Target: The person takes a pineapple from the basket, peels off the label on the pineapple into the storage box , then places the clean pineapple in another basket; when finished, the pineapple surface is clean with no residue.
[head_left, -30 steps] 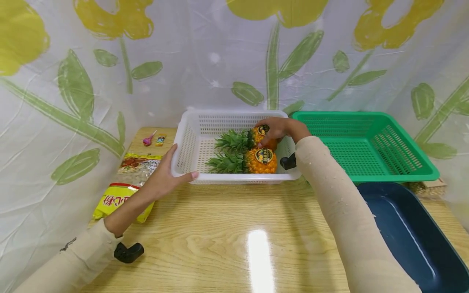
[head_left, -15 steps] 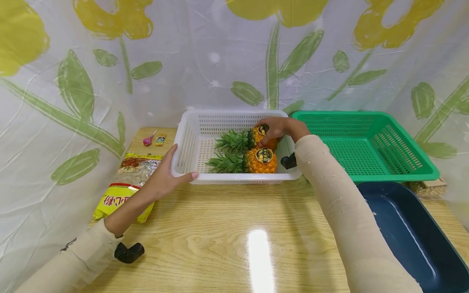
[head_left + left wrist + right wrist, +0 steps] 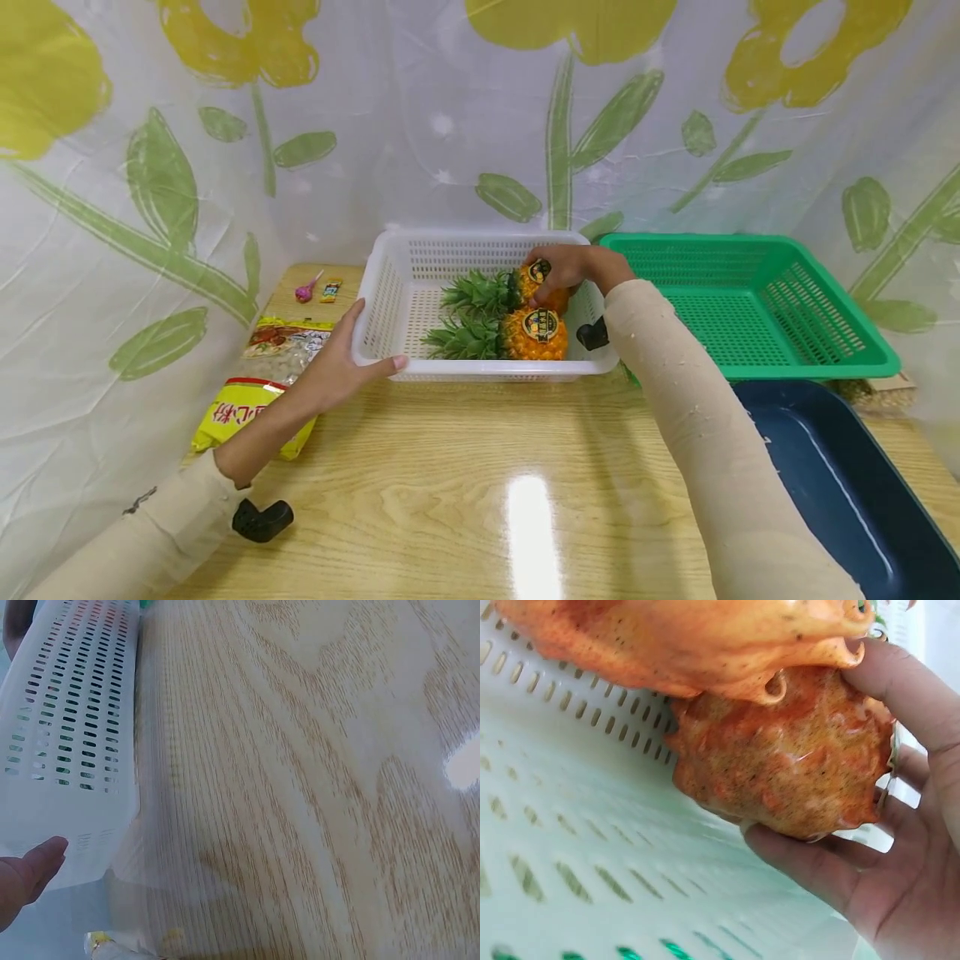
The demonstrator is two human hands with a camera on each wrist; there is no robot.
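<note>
Two small pineapples lie side by side in a white plastic basket, leaves pointing left. The front pineapple has an orange body and a dark round label. My right hand reaches in over the right side and grips the rear pineapple; the right wrist view shows thumb and fingers around its body, which sits against the front pineapple. My left hand rests at the basket's front left corner, fingers straight along the left side and thumb extended along the front. In the left wrist view the thumb lies by the slotted wall.
A green plastic basket stands at the right, with a dark blue tub in front of it. A yellow food bag, a lollipop and a small packet lie at the left. A flowered curtain hangs behind.
The front pineapple has turned slightly, its body tilting in the basket. My right hand keeps its grip on the rear pineapple, and my left hand stays at the corner. The head view has shifted slightly.
</note>
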